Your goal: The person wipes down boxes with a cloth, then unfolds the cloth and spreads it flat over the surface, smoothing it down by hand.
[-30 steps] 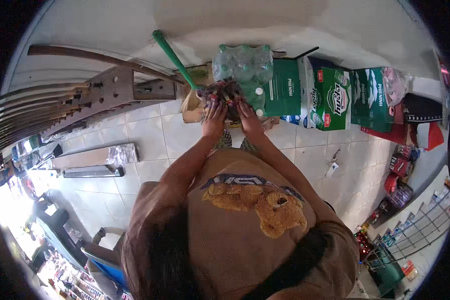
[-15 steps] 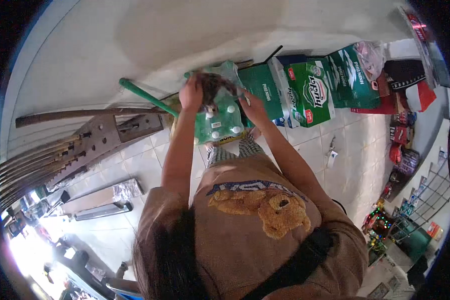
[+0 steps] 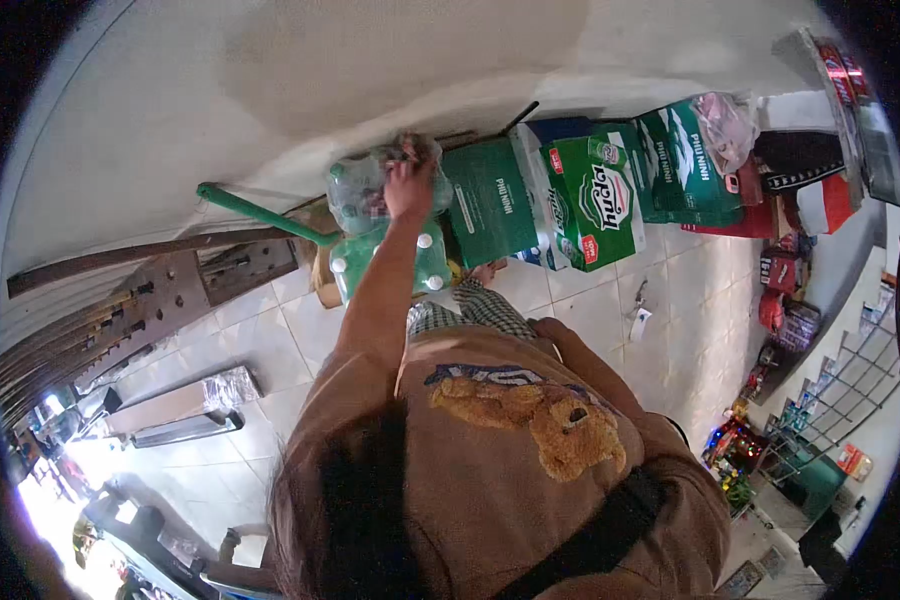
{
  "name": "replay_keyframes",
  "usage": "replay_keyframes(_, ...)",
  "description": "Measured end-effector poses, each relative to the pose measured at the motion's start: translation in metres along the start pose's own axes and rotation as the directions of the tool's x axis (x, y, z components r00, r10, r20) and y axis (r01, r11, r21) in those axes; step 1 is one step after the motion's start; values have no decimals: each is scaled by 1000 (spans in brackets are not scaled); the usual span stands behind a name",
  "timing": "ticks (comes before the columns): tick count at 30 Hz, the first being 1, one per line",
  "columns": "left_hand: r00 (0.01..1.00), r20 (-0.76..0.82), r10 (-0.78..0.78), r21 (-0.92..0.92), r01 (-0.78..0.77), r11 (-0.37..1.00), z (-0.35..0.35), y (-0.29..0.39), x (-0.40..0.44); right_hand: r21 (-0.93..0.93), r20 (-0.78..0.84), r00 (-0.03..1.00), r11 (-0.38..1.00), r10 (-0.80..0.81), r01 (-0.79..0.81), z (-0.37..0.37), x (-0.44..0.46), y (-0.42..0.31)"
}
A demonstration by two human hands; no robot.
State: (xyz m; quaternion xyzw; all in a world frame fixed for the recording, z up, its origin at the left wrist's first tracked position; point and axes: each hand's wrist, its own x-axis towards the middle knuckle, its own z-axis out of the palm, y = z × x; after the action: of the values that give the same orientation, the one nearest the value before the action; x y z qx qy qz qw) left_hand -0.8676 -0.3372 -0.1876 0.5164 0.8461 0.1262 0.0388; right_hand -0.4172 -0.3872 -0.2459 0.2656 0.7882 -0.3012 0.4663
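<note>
Clock positions taken from the left hand, 12 at the top of the view. Left hand (image 3: 406, 188): arm extended, fingers lying over a dark brown bundle (image 3: 418, 150). Bundle sits at 12, directly under and just past the fingers, at the edge of a pack of clear bottles (image 3: 352, 192). Cannot tell whether the fingers grip it or only touch. Right hand (image 3: 558, 333): between 4 and 5, low beside the thigh, partly hidden; its state cannot be told.

Clear pack spreads toward 9. Green bottle pack (image 3: 366, 252), white caps showing, at 7, partly behind the forearm. Green PHU NINH carton (image 3: 490, 205) near, at 3; huda carton (image 3: 580, 215) beyond it in the same row. Pink plastic bag (image 3: 727, 130) farther, just above 3, on the row's end.

Surface: pale tiled floor (image 3: 305, 325). Room: pale wall (image 3: 420, 55) at 12; green handle (image 3: 260, 213) leaning just below 9; long wrapped board (image 3: 180, 402) between 7 and 8; wire rack (image 3: 840, 390) near 4.
</note>
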Motion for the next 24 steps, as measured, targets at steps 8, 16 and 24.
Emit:
replay_keyframes(8, 981, 182, -64, -66, 77, 995, -45, -81, -20, 282, -417, 907, 956, 50, 77, -30, -4, -5)
replay_keyframes(16, 842, 286, -457, -141, 509, 849, -69, -172, -109, -106, -639, 702, 940, -315, 325, -79, 83, -108)
replay_keyframes(24, 981, 191, 27, -887, 161, 432, -187, -24, -155, 811, -559, 823, 143, -100, 568, -183, -35, -252)
